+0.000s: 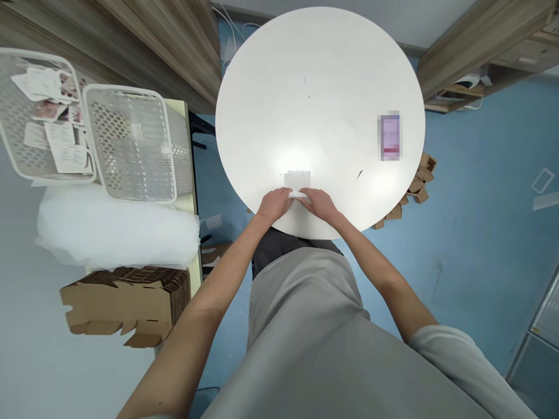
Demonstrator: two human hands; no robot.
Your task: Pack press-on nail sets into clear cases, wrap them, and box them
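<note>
Near the front edge of a round white table [318, 64], both hands hold a small piece of translucent white wrapping sheet [297, 177], which looks like bubble wrap. Its near part is rolled or folded into a narrow white bundle. At the left end of that bundle my left hand [274, 205] is closed, fingers curled on it. My right hand [322, 205] grips the right end the same way. The sheet's far part lies flat on the table beyond the fingers. Whether anything is inside the bundle is hidden.
A blurred purple item [390, 137] lies at the table's right. On a side stand at left are a basket [9, 139] of cards and packets, a second basket [131, 195] with clear plastic items, a big white wrap roll [117, 227] and flattened cardboard boxes [117, 302]. Small cartons [419, 180] lie right.
</note>
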